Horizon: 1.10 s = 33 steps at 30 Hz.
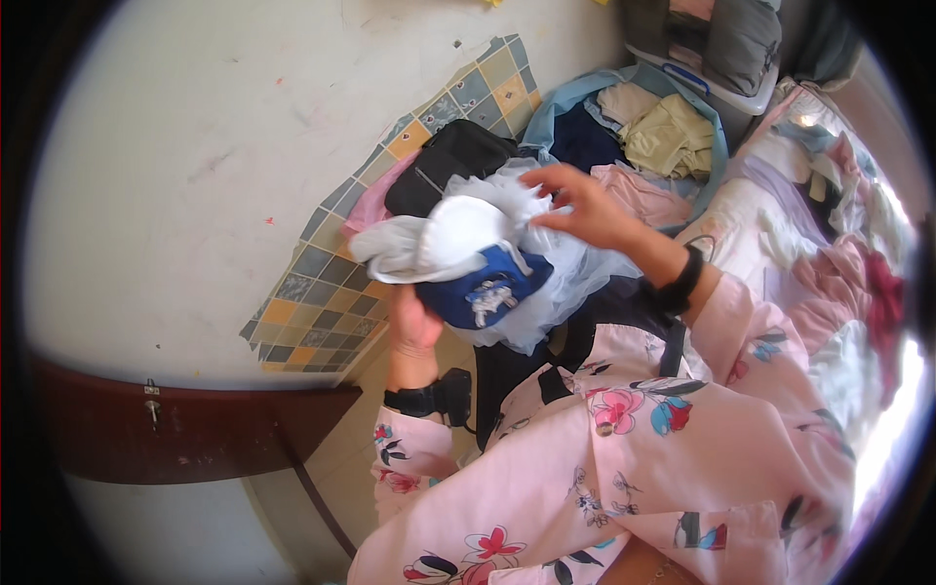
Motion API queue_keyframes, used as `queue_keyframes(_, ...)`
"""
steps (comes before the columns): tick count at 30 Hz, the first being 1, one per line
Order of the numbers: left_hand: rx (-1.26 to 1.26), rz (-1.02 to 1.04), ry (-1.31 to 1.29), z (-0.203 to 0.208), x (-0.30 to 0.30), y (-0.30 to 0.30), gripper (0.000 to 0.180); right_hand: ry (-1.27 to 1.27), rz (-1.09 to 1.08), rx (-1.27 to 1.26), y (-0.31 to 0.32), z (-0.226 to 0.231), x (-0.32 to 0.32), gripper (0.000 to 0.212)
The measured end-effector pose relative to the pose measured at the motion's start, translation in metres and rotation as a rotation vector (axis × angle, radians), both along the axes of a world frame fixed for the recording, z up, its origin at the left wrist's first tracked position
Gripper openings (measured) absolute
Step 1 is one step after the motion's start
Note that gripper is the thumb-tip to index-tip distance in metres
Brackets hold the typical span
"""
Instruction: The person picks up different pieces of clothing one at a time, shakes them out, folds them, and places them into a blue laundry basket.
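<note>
My left hand point(414, 320) is closed under a bundle of what look like caps, its fingers partly hidden by them. In the bundle is a blue cap point(500, 280) with a pale printed figure. Above it lies a rounded white piece point(468, 229), and a light grey cloth part point(390, 244) sticks out to the left. White tulle point(585, 278) spreads behind and to the right of the bundle. At the tulle's upper edge is my right hand point(590, 207), fingers apart and slightly curled, with nothing visible in it.
A black bag point(448, 161) leans by the tiled wall strip point(331, 249), with pink cloth beside it. Farther right stands a light blue fabric bin point(717, 127) of folded clothes. Garments point(829, 283) lie heaped at the right. A grey bag point(741, 44) sits at the back.
</note>
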<state>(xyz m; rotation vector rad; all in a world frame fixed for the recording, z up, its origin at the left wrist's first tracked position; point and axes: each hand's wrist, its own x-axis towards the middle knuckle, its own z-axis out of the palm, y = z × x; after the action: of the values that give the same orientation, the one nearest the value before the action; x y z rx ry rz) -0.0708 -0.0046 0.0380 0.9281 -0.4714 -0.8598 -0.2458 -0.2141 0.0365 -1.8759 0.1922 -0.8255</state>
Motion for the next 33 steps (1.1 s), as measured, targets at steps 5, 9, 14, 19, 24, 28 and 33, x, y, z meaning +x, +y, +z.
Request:
queue_keyframes(5,0.117,0.201,-0.411,-0.017,-0.015,-0.006,0.034,0.202,0.095,-0.229,0.029,0.002,0.009,0.033)
queue_keyframes(9,0.566,0.279,-0.586,-0.011,0.001,0.019,0.024,-0.093,-0.112,-0.526,0.034,0.017,-0.005,0.022)
queue_keyframes(14,0.283,0.397,-1.052,0.023,-0.024,0.011,0.017,-0.142,0.264,-0.889,0.073,0.015,-0.027,0.015)
queue_keyframes(19,0.217,-0.530,-1.299,0.040,-0.068,-0.030,0.021,0.044,0.586,-0.804,0.109,-0.020,-0.035,0.013)
queue_keyframes(24,0.489,-0.805,-1.738,-0.053,-0.057,-0.041,0.056,0.108,0.692,-0.781,0.118,-0.035,-0.031,0.010)
queue_keyframes(28,1.049,-0.799,-1.863,-0.064,-0.042,-0.033,0.075,0.243,0.710,-0.615,0.114,-0.035,-0.037,0.010)
queue_keyframes(33,1.378,-0.849,-1.662,-0.101,-0.003,-0.001,0.054,0.502,0.801,-0.356,0.107,-0.043,-0.037,0.028)
